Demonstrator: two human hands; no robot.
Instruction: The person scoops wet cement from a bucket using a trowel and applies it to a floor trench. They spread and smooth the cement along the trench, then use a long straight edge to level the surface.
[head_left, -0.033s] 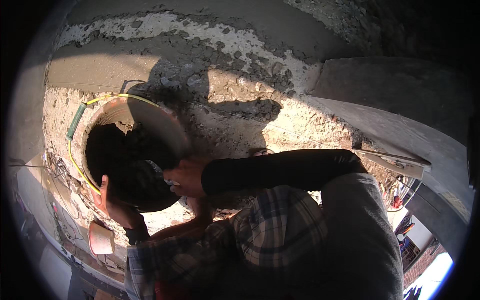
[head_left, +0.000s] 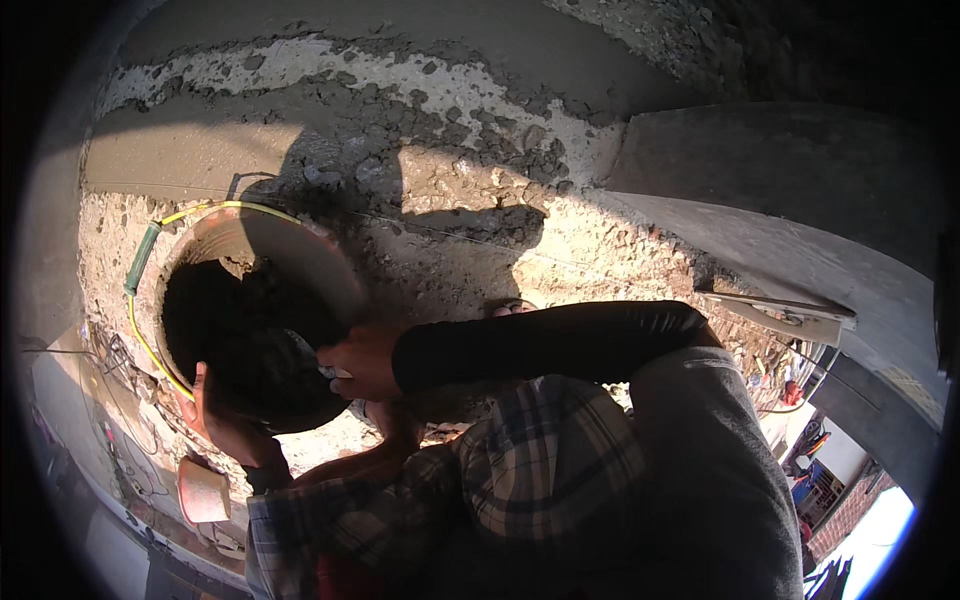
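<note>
A wide round bucket (head_left: 330,262) leans with its mouth toward me, and dark wet mortar (head_left: 235,320) fills much of it. Its yellow wire handle (head_left: 262,208), with a green grip (head_left: 143,258), lies around the rim. My left hand (head_left: 222,420) is closed on the near left rim, its thumb along the edge. Over the near right side, my right hand (head_left: 362,362) is wrapped around the handle of what looks like a trowel. The trowel's greyish blade (head_left: 298,342) shows faintly, mostly in shadow against the mortar.
A smaller pale bucket (head_left: 203,490) stands near my left forearm. Thin cables (head_left: 110,440) lie at the left. Beyond the bucket run a stretched string (head_left: 440,232) and a band of wet grey mortar (head_left: 420,40). A grey wall (head_left: 760,165) rises at the right.
The whole view has shifted slightly, with the bucket and my hands a little further left and lower. The trowel's blade shows less brightly. Both hands keep their hold.
</note>
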